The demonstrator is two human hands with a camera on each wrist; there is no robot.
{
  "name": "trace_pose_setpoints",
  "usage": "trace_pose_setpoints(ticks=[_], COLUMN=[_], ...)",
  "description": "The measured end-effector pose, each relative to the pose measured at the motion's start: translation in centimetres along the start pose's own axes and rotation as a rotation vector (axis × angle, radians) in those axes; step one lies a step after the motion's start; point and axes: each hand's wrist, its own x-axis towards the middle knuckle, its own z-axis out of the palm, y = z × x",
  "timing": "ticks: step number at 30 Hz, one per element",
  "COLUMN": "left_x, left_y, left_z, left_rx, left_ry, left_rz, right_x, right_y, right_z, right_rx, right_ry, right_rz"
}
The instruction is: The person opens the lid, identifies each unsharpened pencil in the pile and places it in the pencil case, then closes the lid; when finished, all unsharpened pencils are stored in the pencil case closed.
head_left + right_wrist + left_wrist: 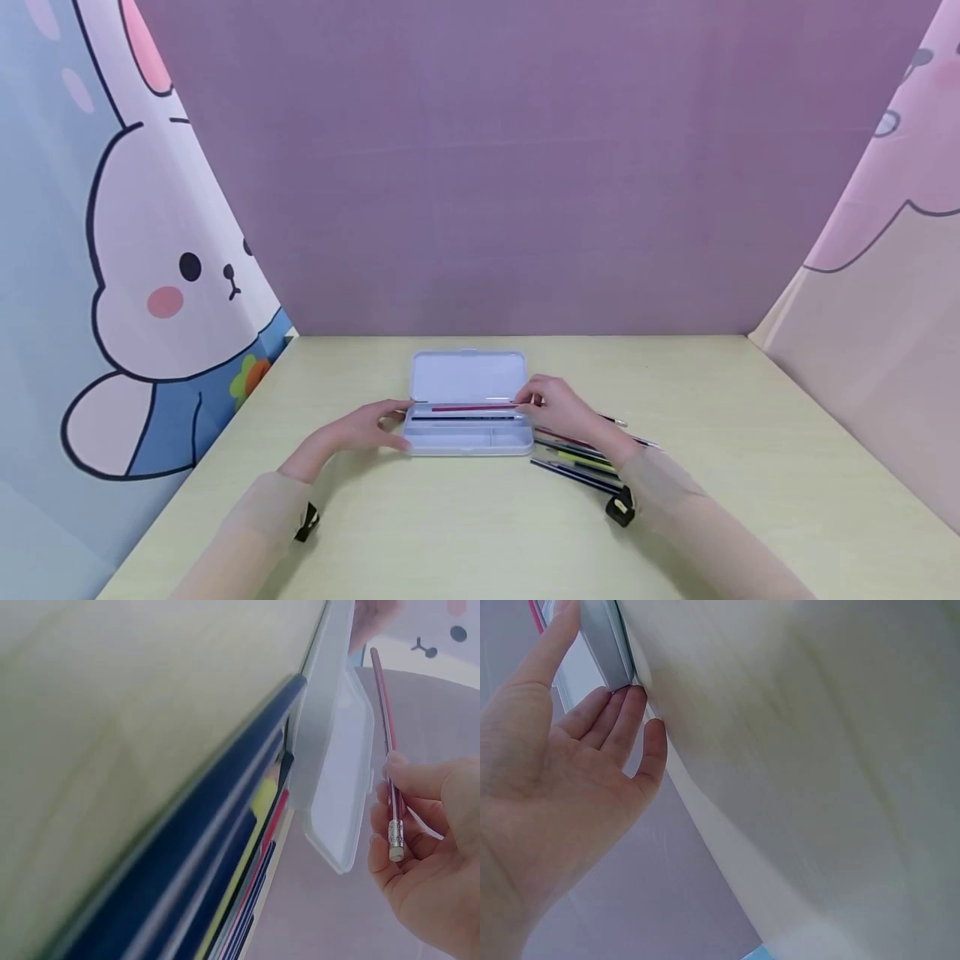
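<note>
Pinching red-striped pencil (387,724) near its eraser (396,853): your right hand (555,404) | your left hand (365,427): relaxed, touching pencil case (468,377) | off-centre hold (far end unsupported) could cause swinging

At the far right corner of the table (712,367), one can pass; pencils (585,461) block the case (468,452) on its right, the open lid (468,375) toward the far edge.

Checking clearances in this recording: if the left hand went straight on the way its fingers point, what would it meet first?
The left hand would first meet the left end of the open pencil case; its fingertips look right at that end, though exact contact is unclear.
</note>
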Motion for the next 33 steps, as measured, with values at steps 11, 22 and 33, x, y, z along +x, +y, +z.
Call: trace_pose_setpoints(ticks=[11, 22, 33], left_x=[-0.1, 0.1, 0.0], left_y=[0.3, -0.1, -0.1], left_z=[-0.1, -0.1, -0.1], left_rx=[0.014, -0.001, 0.0], left_ry=[-0.001, -0.01, -0.006], left_rz=[0.013, 0.053, 0.056], right_x=[1.4, 1.9, 2.3], right_y=[-0.7, -1.0, -0.7], right_z=[1.8, 2.9, 3.5], right_rx=[-0.035, -0.006, -0.031], right_ry=[-0.057, -0.139, -0.213], right_rz=[0.028, 0.066, 0.084])
